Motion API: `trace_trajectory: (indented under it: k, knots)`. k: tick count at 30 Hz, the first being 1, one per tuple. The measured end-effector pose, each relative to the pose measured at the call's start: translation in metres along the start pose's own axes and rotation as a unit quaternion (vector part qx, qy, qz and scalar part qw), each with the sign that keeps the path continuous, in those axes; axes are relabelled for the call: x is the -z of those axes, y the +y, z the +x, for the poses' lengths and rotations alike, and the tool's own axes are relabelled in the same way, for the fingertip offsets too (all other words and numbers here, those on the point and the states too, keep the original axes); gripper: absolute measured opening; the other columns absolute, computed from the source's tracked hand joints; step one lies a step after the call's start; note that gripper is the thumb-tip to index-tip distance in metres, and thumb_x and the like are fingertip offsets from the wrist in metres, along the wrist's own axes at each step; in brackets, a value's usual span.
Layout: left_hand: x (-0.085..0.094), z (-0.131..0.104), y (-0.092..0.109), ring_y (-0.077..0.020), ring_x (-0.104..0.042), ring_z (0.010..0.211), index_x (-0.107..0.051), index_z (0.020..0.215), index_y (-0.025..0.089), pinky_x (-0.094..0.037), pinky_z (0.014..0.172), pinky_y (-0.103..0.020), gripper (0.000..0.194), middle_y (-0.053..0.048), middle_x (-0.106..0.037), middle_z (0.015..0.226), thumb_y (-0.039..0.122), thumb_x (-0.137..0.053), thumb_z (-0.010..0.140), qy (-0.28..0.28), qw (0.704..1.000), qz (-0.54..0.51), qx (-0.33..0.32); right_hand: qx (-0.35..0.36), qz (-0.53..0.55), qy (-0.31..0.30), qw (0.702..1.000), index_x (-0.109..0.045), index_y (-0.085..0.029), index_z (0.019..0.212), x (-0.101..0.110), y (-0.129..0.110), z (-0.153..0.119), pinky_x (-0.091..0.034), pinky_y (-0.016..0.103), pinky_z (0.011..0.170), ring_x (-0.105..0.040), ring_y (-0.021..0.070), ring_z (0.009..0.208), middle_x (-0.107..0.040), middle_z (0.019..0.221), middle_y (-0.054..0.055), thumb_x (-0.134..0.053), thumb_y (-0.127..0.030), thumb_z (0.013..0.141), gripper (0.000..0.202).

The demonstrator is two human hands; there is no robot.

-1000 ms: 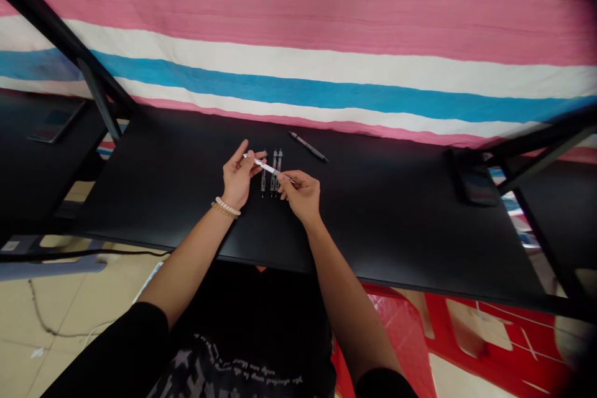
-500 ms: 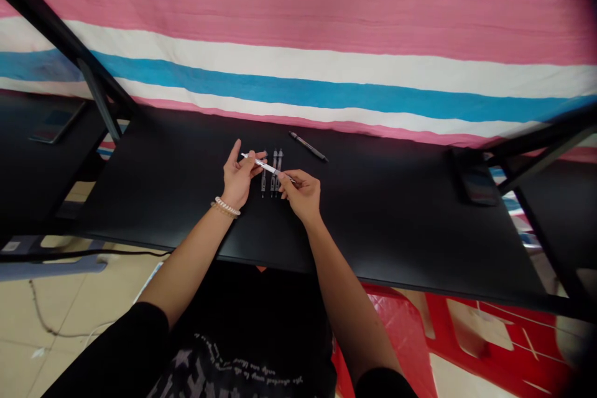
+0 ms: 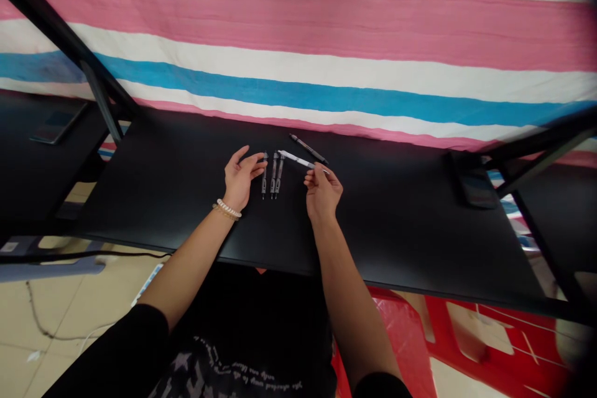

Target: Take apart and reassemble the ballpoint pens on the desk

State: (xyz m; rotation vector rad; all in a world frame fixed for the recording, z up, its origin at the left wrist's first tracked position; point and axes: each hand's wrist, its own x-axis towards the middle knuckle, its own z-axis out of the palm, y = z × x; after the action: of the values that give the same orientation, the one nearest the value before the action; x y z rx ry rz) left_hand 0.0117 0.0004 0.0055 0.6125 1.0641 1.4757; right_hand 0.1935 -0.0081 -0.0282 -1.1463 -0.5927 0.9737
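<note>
Between the thumb and fingers of my right hand (image 3: 324,191) is a white pen (image 3: 297,159), its far end pointing left and away from me. My left hand (image 3: 241,177) holds nothing; its fingers are apart, with the tips beside the leftmost dark pen (image 3: 264,175). Two more dark pens, a middle one (image 3: 273,175) and a right one (image 3: 280,174), lie close together and roughly parallel to it. Farther back, another dark pen (image 3: 308,148) rests at a slant, behind the white one.
The black table (image 3: 396,217) has a dark phone-like object (image 3: 473,180) at its right end. A striped cloth (image 3: 298,18) hangs along the back edge. Black metal posts (image 3: 100,96) flank the table, and a red plastic stool (image 3: 401,336) stands below its front edge.
My right hand has moved right with the white pen, away from my left hand. The left hand has let go of the pen and stays near the same spot.
</note>
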Motion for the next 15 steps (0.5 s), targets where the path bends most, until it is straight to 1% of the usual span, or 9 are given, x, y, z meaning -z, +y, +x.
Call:
trace_trajectory:
  k: [3,5,7,9,12,15]
  knots:
    - [0.000,-0.001,0.001,-0.0159,-0.075,0.078,-0.063,0.120,0.017,-0.056,0.074,-0.028,0.043,-0.009,-0.078,0.100,0.025,-0.077,0.080,0.000,1.000,-0.002,-0.004,-0.018,0.040,0.012,0.999,-0.070,-0.019,0.097,0.002,0.000,0.003,-0.060,0.026,0.064,-0.068,0.0123,0.067,-0.071,0.077,0.001,-0.077,-0.043,0.079,0.031]
    - [-0.001,-0.001,0.001,-0.0154,-0.074,0.078,-0.065,0.113,0.017,-0.056,0.073,-0.028,0.037,-0.009,-0.078,0.099,0.024,-0.077,0.079,-0.004,1.000,0.004,-0.009,-0.025,0.049,0.015,0.998,-0.069,-0.019,0.099,0.002,-0.001,0.003,-0.062,0.028,0.069,-0.071,0.0136,0.072,-0.073,0.081,0.002,-0.075,-0.042,0.081,0.030]
    - [-0.002,-0.002,0.000,-0.0155,-0.074,0.080,-0.069,0.106,0.018,-0.056,0.074,-0.028,0.031,-0.009,-0.078,0.101,0.024,-0.078,0.077,-0.014,1.000,0.018,-0.018,-0.034,0.046,0.007,0.998,-0.069,-0.019,0.101,0.002,-0.002,0.003,-0.063,0.030,0.073,-0.073,0.0153,0.078,-0.075,0.086,0.005,-0.071,-0.042,0.083,0.029]
    - [-0.003,-0.003,-0.001,-0.0160,-0.074,0.081,-0.072,0.099,0.017,-0.056,0.074,-0.029,0.025,-0.009,-0.078,0.101,0.023,-0.079,0.076,-0.024,0.999,0.033,-0.029,-0.046,0.043,-0.014,0.998,-0.069,-0.018,0.104,0.001,-0.004,0.003,-0.063,0.031,0.076,-0.075,0.0169,0.083,-0.077,0.093,0.007,-0.070,-0.042,0.084,0.031]
    - [-0.004,-0.005,-0.002,-0.0157,-0.073,0.078,-0.074,0.091,0.017,-0.055,0.071,-0.029,0.017,-0.010,-0.077,0.100,0.020,-0.078,0.075,-0.031,0.998,0.050,-0.038,-0.052,0.027,-0.051,0.997,-0.066,-0.021,0.116,0.001,-0.007,0.003,-0.063,0.031,0.076,-0.075,0.0175,0.087,-0.078,0.106,0.008,-0.071,-0.041,0.082,0.040]
    - [-0.004,-0.006,-0.002,-0.0139,-0.071,0.072,-0.075,0.087,0.017,-0.053,0.067,-0.027,0.011,-0.009,-0.078,0.096,0.017,-0.075,0.075,-0.034,0.997,0.064,-0.039,-0.044,0.005,-0.066,0.997,-0.058,-0.027,0.132,0.000,-0.010,0.001,-0.061,0.030,0.073,-0.074,0.0153,0.081,-0.075,0.117,0.007,-0.072,-0.038,0.079,0.056]
